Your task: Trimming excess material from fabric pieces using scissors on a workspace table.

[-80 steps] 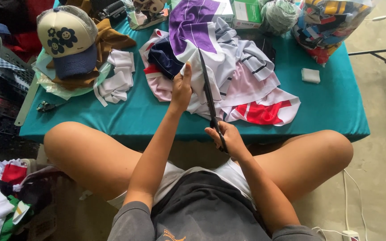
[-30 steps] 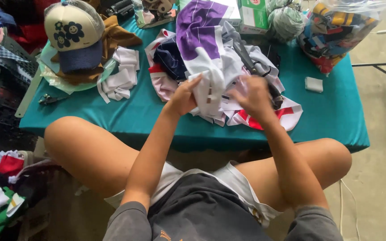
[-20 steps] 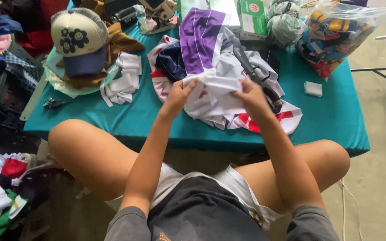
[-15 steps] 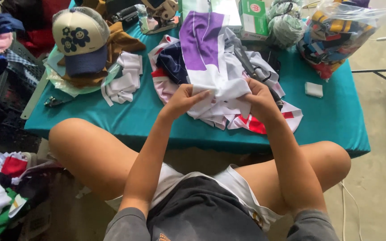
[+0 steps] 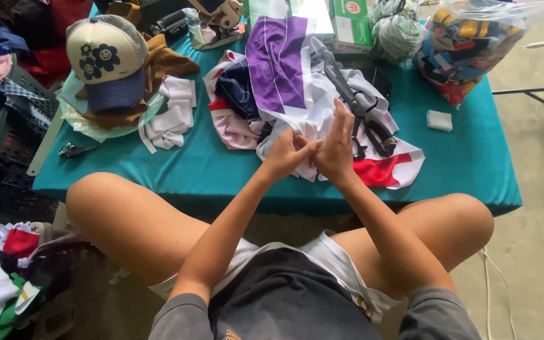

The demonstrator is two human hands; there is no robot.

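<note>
1. Far left: dark crate (image 5: 7,119) with clothes piled on it; more loose clothes (image 5: 1,283) on the floor below.
2. Cream cap (image 5: 105,60) with flower print and blue brim sits on brown cloth at the left end of the teal table (image 5: 473,170).
3. Small white fabric pile (image 5: 171,116) just right of the cap, lying flat on the table.
4. Centre: heap of cloth with a purple-and-white fabric piece (image 5: 284,75) spread on top, a navy piece and a pink one under it on the left, a red patch (image 5: 376,171) at the lower right.
5. Left hand (image 5: 284,151) closed, fingers pinching the white edge of the fabric at the near side of the heap.
6. Right hand (image 5: 335,148) touching the left, fingers mostly extended upward, thumb side pressed to the same fabric edge; whether it actually grips, cannot tell.
7. Black scissors (image 5: 363,113) lying on the heap just right of the right hand, handles toward the person, not held.
8. Small white block (image 5: 439,119) alone on the table, further right.
9. Back right: green box (image 5: 354,22), clear plastic bag (image 5: 473,44) stuffed with colourful scraps.
10. Person seated, bare knees either side under the table edge.
</note>
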